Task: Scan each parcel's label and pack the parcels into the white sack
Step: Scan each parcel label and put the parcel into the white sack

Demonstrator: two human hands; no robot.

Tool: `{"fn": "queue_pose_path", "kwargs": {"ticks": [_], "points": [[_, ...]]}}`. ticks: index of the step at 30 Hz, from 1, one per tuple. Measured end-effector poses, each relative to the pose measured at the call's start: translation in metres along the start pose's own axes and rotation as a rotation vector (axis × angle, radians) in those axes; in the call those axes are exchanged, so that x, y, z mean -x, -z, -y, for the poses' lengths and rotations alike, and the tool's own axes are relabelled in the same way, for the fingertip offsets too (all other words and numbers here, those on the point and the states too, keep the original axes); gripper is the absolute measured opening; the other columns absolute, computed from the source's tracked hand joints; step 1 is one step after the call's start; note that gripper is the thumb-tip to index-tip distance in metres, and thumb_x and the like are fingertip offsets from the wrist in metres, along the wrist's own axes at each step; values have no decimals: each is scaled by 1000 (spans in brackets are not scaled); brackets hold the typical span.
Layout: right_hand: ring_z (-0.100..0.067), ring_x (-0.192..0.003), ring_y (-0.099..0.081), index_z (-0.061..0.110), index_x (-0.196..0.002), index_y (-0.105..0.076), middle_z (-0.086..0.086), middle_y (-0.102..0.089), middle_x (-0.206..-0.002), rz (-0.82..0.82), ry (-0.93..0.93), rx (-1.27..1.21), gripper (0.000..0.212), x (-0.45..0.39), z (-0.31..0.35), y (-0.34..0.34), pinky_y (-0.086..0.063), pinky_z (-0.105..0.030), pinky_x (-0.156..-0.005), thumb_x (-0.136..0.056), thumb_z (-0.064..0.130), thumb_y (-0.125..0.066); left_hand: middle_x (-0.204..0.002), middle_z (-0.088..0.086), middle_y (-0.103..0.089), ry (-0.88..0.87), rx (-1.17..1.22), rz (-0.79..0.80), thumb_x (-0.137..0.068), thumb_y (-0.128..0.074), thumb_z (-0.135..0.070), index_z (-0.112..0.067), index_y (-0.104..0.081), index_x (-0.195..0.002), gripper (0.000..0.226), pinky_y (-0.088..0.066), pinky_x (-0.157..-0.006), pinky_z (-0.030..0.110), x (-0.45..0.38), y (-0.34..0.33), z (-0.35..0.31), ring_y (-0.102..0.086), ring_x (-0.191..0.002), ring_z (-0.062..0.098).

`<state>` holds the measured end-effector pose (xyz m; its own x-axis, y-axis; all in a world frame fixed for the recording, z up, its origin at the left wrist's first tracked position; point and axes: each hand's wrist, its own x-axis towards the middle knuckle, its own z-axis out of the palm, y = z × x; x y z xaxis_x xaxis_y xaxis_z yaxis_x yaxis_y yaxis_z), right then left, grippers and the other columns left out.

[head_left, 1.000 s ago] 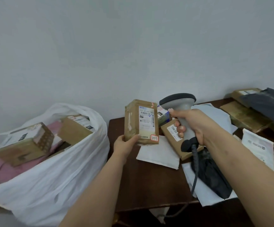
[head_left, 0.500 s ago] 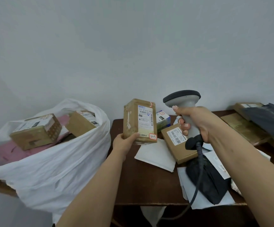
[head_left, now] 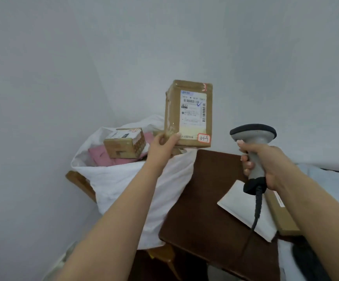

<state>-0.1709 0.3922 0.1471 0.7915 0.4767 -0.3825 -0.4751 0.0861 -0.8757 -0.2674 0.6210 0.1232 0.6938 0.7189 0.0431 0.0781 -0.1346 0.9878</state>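
My left hand (head_left: 161, 148) grips the bottom left corner of a taped brown cardboard parcel (head_left: 187, 113), held upright with its white barcode label facing me, above the right rim of the white sack (head_left: 128, 179). My right hand (head_left: 266, 161) holds a grey barcode scanner (head_left: 253, 138) by its handle, head up, to the right of the parcel and apart from it; its black cable hangs down. Inside the open sack lie a small brown box (head_left: 125, 142) and a pink soft parcel (head_left: 100, 156).
The sack rests on a wooden chair (head_left: 79, 182) left of a dark brown table (head_left: 201, 209). On the table lie a white padded envelope (head_left: 239, 207), a flat brown box (head_left: 282, 216) and pale mailers at the right edge. Bare grey walls behind.
My left hand has carried the parcel up and leftward from over the table to above the sack's rim. My view has swung left, and the right hand with the scanner stays beside the parcel.
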Motion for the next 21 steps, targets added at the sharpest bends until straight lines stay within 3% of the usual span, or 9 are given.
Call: {"fn": "queue_pose_path", "kwargs": {"ticks": [7,11,15,18,21], "points": [[-11,-39,-44,7,-92,-60,-9,-64,-68,-15,-4,104,19,-41,-20,-67,-42,-25,-45,-85,17,-75,-120,6,-65,8,5,-298,-83,-71,-45,-10,-55,-130,61,-56,-76,29,-37,140,-7,-66,-98,15],[-15,-45,-45,4,-91,-60,-14,-68,-75,-107,62,141,17,-86,-17,-122,-43,-26,-45,-85,12,-74,-125,4,-56,-87,-96,-349,-76,-79,-43,-15,-38,-144,84,-53,-91,38,-91,209,-21,-60,-108,17],[-14,-36,-39,-5,-100,-59,-17,-65,-74,-164,151,176,25,-141,-1,-172,-35,-21,-33,-85,10,-74,-126,-1,-52,-282,-388,-240,-64,-86,-40,-18,-41,-143,94,-46,-101,33,-176,247,-35,-54,-113,14],[-12,-33,-41,-6,-106,-61,-18,-68,-79,-241,157,209,36,-171,5,-198,-38,-21,-36,-82,14,-78,-137,4,-46,-379,-714,-74,-48,-72,-56,-18,-38,-146,110,-41,-106,38,-237,254,-46,-46,-125,20],[-14,-38,-43,-6,-107,-61,-22,-70,-88,-308,144,252,40,-183,8,-211,-39,-24,-41,-80,17,-80,-145,6,-37,-424,-974,133,-48,-65,-50,-18,-32,-149,111,-35,-110,38,-286,249,-52,-34,-134,25]]}}
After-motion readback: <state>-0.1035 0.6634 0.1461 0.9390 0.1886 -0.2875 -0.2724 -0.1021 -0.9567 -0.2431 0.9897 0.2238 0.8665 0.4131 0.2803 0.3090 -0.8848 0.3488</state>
